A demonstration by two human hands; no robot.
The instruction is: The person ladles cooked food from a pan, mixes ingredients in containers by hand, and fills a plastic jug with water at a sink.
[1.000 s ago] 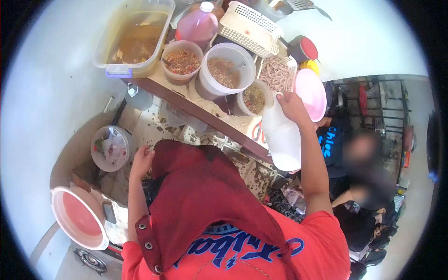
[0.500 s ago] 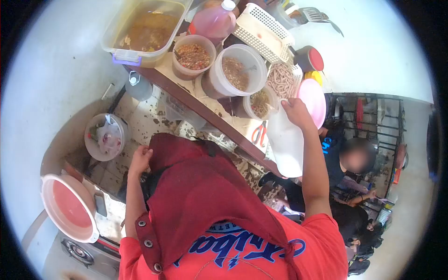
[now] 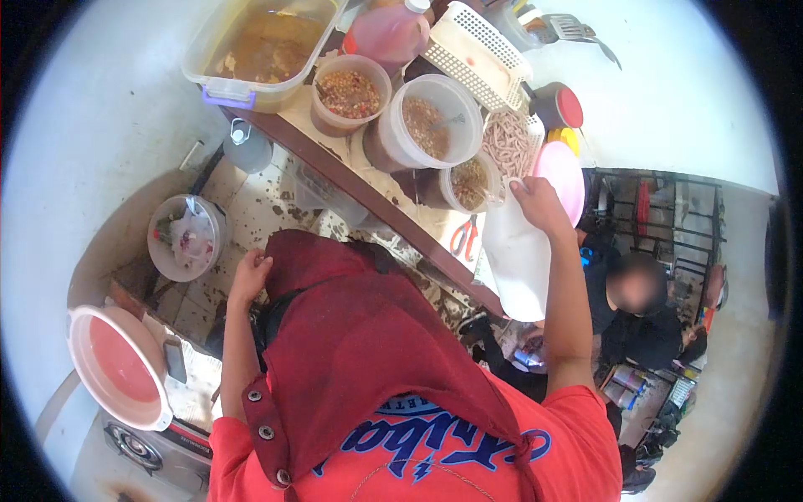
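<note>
At the upper edge of a white cutting board (image 3: 516, 268), my right hand (image 3: 539, 203) is closed on its top corner. The board stands tilted at the table's right end, rounded end downward. Close to the hand are a tub of chopped green sauce (image 3: 470, 182), a tray of pale sausage-like strips (image 3: 507, 144) and a pink oval lid or plate (image 3: 560, 180). My left hand (image 3: 250, 274) hangs low beside the dark red apron (image 3: 335, 309), its fingers curled. Whether anything is inside them is hidden.
On the table (image 3: 401, 219) stand a bin of brown liquid (image 3: 268, 50), tubs of chopped sauce (image 3: 350, 90), a pink jug (image 3: 387, 38) and red-handled scissors (image 3: 462, 238). A pink basin (image 3: 125, 364) is lower left. Another person (image 3: 598, 293) is at the right.
My right hand stays on the white board, which has barely moved. My left hand has shifted slightly. The person at the right has changed posture, and the view has moved a little.
</note>
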